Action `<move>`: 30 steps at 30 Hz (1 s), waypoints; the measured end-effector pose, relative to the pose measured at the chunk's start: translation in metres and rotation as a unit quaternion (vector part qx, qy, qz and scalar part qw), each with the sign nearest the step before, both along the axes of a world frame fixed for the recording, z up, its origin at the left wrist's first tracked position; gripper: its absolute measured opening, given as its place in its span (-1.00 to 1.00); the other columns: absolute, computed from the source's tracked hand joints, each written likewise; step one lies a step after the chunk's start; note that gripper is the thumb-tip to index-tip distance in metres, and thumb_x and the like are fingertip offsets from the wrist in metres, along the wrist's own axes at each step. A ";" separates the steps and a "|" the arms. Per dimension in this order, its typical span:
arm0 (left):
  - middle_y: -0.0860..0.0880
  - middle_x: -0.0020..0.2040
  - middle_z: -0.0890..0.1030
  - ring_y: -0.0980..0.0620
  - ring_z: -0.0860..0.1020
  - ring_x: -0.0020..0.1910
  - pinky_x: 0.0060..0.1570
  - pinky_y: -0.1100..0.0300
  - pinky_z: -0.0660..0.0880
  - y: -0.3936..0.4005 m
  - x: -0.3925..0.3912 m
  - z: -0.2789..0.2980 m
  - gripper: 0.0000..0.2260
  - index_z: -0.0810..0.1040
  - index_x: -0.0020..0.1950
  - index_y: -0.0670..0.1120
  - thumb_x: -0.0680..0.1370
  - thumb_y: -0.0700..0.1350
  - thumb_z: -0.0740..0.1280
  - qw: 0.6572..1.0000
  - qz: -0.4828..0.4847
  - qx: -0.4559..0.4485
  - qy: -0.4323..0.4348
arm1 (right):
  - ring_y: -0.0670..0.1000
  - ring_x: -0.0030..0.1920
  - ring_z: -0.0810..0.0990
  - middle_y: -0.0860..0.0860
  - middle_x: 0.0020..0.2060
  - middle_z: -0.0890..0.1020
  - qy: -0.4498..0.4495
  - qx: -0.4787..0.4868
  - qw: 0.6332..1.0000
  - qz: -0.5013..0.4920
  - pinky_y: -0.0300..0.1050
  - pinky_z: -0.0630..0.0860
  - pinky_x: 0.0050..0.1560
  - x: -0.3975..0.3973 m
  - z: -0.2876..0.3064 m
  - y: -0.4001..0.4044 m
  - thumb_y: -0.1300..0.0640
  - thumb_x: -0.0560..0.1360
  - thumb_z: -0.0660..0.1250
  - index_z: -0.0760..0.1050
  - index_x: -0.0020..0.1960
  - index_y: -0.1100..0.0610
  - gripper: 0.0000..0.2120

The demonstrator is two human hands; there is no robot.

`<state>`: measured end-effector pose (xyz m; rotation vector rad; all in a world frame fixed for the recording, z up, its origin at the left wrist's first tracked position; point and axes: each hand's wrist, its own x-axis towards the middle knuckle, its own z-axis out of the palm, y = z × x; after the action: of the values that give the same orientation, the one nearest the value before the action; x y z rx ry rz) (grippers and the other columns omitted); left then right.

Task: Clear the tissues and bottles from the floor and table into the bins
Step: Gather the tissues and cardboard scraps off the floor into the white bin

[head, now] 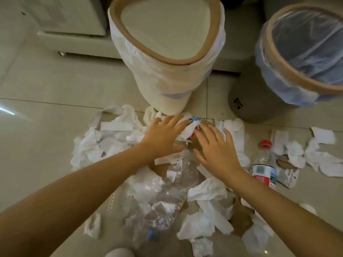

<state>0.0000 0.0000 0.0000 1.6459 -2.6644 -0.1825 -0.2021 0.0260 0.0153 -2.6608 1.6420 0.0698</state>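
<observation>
A heap of white tissues (111,138) and crushed clear plastic bottles (167,197) covers the tiled floor. My left hand (163,138) and my right hand (215,151) lie side by side on the far part of the heap, fingers spread and fairly straight, on tissue strips around a partly hidden bottle with a blue cap (195,119) and a red label. Another bottle with a red cap (264,164) lies to the right. The cream bin (167,58) stands just beyond my hands; a second bin with a blue liner (304,52) is at the far right.
A grey round object (246,101) sits on the floor between the two bins. A white cabinet base (74,39) runs along the back left. Brown cardboard scraps (241,217) lie among the tissues. Bare tiles lie to the left.
</observation>
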 end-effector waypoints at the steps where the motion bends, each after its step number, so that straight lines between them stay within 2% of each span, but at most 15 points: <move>1: -0.04 0.47 0.30 -0.14 0.38 0.35 0.19 -0.08 0.40 -0.006 -0.003 -0.006 -0.30 0.15 0.51 0.08 0.46 0.36 0.21 1.000 -0.012 0.005 -0.006 | 0.17 0.34 0.43 0.12 0.34 0.46 0.007 0.003 1.000 0.003 0.27 0.32 0.28 -0.003 -0.004 -0.003 -0.10 0.45 0.35 0.41 0.37 0.13 -0.44; 5: -0.09 0.44 0.29 -0.19 0.41 0.29 0.15 -0.07 0.41 -0.021 -0.012 -0.035 -0.25 0.06 0.54 0.08 0.46 0.38 0.19 0.998 -0.015 0.014 -0.057 | 0.15 0.34 0.41 0.10 0.37 0.43 0.023 0.004 1.000 -0.016 0.25 0.31 0.28 -0.017 -0.019 -0.010 -0.11 0.44 0.33 0.36 0.42 0.09 -0.40; 8: -0.16 0.29 0.45 -0.22 0.54 0.05 -0.11 -0.03 0.48 -0.026 -0.015 -0.055 -0.23 0.19 0.50 0.07 0.40 0.37 0.30 0.996 0.000 0.009 -0.085 | 0.15 0.30 0.45 0.11 0.33 0.47 0.020 0.004 0.999 -0.043 0.27 0.34 0.26 -0.022 -0.026 -0.011 -0.09 0.41 0.38 0.39 0.40 0.09 -0.39; 11: -0.14 0.00 0.59 -0.16 0.58 -0.32 -0.44 0.13 0.41 -0.028 -0.016 -0.061 -0.39 0.41 0.39 0.03 0.38 0.13 0.46 0.999 -0.005 -0.030 -0.041 | 0.14 0.30 0.44 0.09 0.34 0.45 0.006 0.004 0.999 -0.052 0.27 0.34 0.27 -0.021 -0.033 -0.010 -0.09 0.41 0.38 0.37 0.40 0.08 -0.39; 14: -0.09 -0.13 0.63 -0.08 0.55 -0.46 -0.52 0.22 0.34 -0.025 -0.009 -0.049 -0.55 0.54 0.26 -0.02 0.37 -0.13 0.45 0.995 -0.047 -0.083 0.000 | 0.14 0.28 0.46 0.09 0.32 0.46 -0.026 -0.021 0.999 -0.042 0.25 0.36 0.26 -0.021 -0.035 -0.014 -0.06 0.41 0.40 0.40 0.36 0.10 -0.43; 18: -0.12 -0.02 0.65 -0.08 0.59 -0.43 -0.51 0.15 0.50 -0.015 0.012 -0.038 -0.71 0.60 0.13 -0.08 0.41 -0.18 0.37 0.981 -0.097 -0.157 0.052 | 0.17 0.24 0.50 0.11 0.26 0.51 -0.030 -0.014 0.999 -0.038 0.25 0.38 0.22 -0.021 -0.037 -0.026 -0.03 0.36 0.46 0.40 0.31 0.10 -0.42; 21: -0.11 0.02 0.67 -0.07 0.63 -0.33 -0.41 0.14 0.54 -0.005 0.032 -0.035 -0.76 0.66 0.07 -0.06 0.47 -0.20 0.28 0.968 -0.114 -0.210 0.072 | 0.18 0.35 0.41 0.11 0.37 0.42 -0.009 0.045 0.998 -0.034 0.27 0.28 0.31 -0.018 -0.038 -0.038 -0.07 0.40 0.41 0.29 0.43 0.06 -0.34; 23: -0.10 0.06 0.67 -0.06 0.64 -0.25 -0.33 0.12 0.57 0.001 0.045 -0.034 -0.77 0.67 0.07 -0.05 0.43 -0.23 0.42 0.964 -0.126 -0.222 0.075 | 0.13 0.47 0.20 0.05 0.50 0.21 0.010 0.119 0.992 -0.025 0.26 0.09 0.41 -0.015 -0.040 -0.046 -0.15 0.47 0.30 0.05 0.53 -0.01 -0.26; 25: -0.10 0.08 0.66 -0.06 0.66 -0.19 -0.23 0.10 0.59 0.007 0.056 -0.032 -0.68 0.68 0.07 -0.05 0.34 -0.23 0.54 0.964 -0.132 -0.219 0.075 | 0.09 0.50 0.10 0.01 0.53 0.07 0.027 0.183 0.983 -0.010 0.26 0.00 0.44 -0.011 -0.043 -0.050 -0.25 0.46 0.26 -0.15 0.54 -0.06 -0.15; 28: -0.10 0.08 0.67 -0.05 0.67 -0.15 -0.17 0.09 0.59 0.014 0.066 -0.025 -0.65 0.69 0.06 -0.05 0.30 -0.22 0.57 0.965 -0.124 -0.213 0.086 | 0.08 0.47 0.16 0.00 0.52 0.10 0.024 0.218 0.976 0.016 0.28 0.03 0.42 0.000 -0.044 -0.050 -0.31 0.39 0.32 -0.20 0.53 -0.09 -0.05; 30: -0.10 0.08 0.67 -0.05 0.67 -0.14 -0.15 0.08 0.59 0.018 0.071 -0.022 -0.65 0.69 0.05 -0.07 0.28 -0.22 0.58 0.965 -0.125 -0.211 0.095 | 0.09 0.45 0.21 0.00 0.52 0.12 0.028 0.211 0.976 0.036 0.26 0.08 0.42 0.007 -0.048 -0.049 -0.25 0.40 0.35 -0.18 0.54 -0.08 -0.05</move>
<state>0.0705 0.0184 -0.0216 1.1097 -2.5265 0.2061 -0.1954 -0.0227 -0.0328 -2.4055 1.3567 0.4449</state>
